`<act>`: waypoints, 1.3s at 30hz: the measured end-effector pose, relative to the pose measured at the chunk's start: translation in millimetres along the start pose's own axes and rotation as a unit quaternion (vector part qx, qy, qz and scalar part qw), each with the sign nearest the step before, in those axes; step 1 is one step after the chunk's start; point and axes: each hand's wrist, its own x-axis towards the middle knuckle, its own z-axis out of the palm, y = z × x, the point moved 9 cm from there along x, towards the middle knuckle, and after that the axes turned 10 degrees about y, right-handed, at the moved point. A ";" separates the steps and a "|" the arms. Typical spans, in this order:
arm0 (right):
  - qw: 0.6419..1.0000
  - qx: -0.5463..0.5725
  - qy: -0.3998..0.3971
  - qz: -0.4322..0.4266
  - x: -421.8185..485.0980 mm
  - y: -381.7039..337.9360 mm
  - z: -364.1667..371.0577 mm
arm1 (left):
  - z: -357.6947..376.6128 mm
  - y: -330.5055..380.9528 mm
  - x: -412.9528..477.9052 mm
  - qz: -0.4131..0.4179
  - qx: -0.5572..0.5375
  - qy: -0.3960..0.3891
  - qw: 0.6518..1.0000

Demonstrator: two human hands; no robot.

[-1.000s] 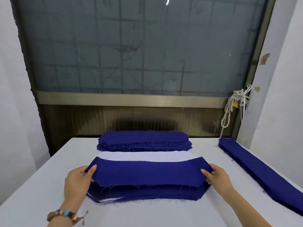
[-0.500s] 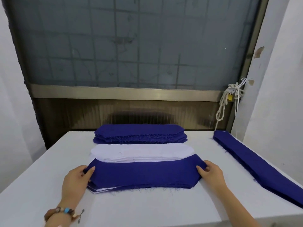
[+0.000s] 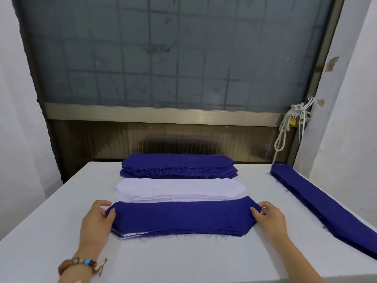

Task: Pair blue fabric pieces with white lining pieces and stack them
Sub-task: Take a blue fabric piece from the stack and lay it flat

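- The blue piece point(image 3: 181, 218) has dropped onto the near stack point(image 3: 130, 233) on the counter point(image 3: 183, 260), baring the white linings point(image 3: 179, 189) behind.
- Left grip point(image 3: 95, 223) and right grip point(image 3: 269, 219) seemingly pinch its ends.
- Squaring the pair; next, release and fetch a lining.

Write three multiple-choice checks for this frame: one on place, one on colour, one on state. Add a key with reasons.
1. Where does the white lining stack lie?
A. Between the far blue stack and the near stack
B. On top of the near stack
C. Beyond the far blue stack

2. What colour is the near stack's top piece?
A. White
B. Grey
C. Blue

3. How do the hands meet the top piece?
A. Only the left hand touches it
B. The left hand and the right hand each grip one end
C. Neither touches it

Key:
1 A: blue stacks lie in front of it and behind it.
2 C: blue covers the stack, and white edges peek out beneath.
3 B: a thumb lies on each end.
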 end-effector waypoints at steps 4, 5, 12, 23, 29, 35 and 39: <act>1.000 -0.018 0.007 -0.013 -2.5 -2.1 0.4 | 0.7 -0.4 -1.1 0.002 -0.001 0.003 1.000; 1.000 -0.020 0.008 -0.015 -2.9 -2.3 0.2 | 1.1 -0.7 -1.2 0.003 0.001 0.003 1.000; 0.999 -0.034 0.006 -0.028 -4.3 -4.3 1.3 | 1.4 -1.1 -1.1 0.010 -0.004 0.009 1.000; 0.996 -0.057 0.008 -0.062 -7.5 -16.0 0.6 | -3.6 5.6 -1.5 0.016 0.002 0.018 1.000; 0.983 -0.119 0.056 -0.127 -13.1 -28.6 -5.8 | -16.9 43.7 -11.8 0.158 0.107 0.063 0.980; 0.929 -0.115 -0.062 -0.347 -44.4 -68.6 15.8 | 13.1 62.0 -32.4 0.236 0.037 -0.097 0.966; 0.927 -0.119 -0.090 -0.343 -45.7 -67.9 20.7 | 17.4 60.1 -31.0 0.229 0.059 -0.114 0.965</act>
